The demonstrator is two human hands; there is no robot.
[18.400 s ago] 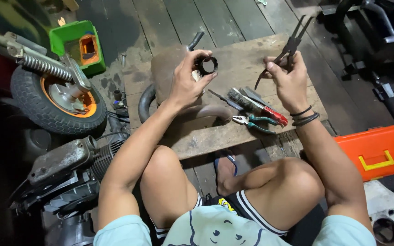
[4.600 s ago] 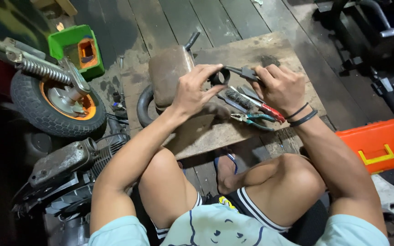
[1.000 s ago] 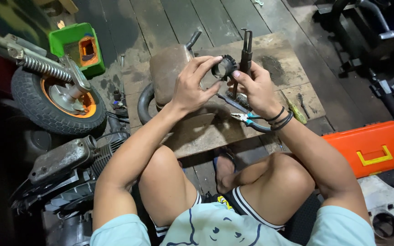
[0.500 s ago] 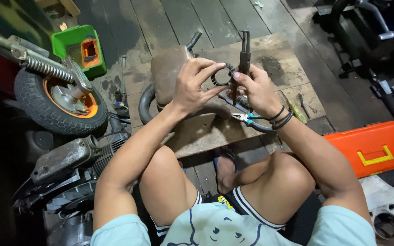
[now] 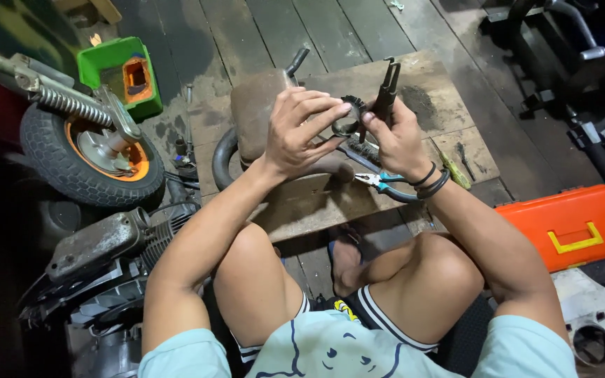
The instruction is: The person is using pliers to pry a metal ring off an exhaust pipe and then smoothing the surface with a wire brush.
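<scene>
- I sit low with my knees up, and my bare foot is on the floor under the desk edge.
- Next to my left knee sits a dirty grey engine.
- By my right arm is an orange toolbox with a yellow handle.
- My desk is a flat wooden board in front of my knees.
- On it, just under my right wrist, lie pliers with blue-green handles.
- A small screwdriver with a yellow-green handle lies near them, more to the right.
- My left hand is up over the desk. Its fingers are wrapped around a small round metal ring part, holding it by the rim.
- My right hand is tight around long black pliers. The handles point up and away from me. The tip goes down to the ring part, but I cannot see if it touches.
- Behind my left hand a brown rusty tank sits on the desk.
- Far on my left is a small wheel with an orange middle and a spring.
- Farther back stands a green box.
</scene>
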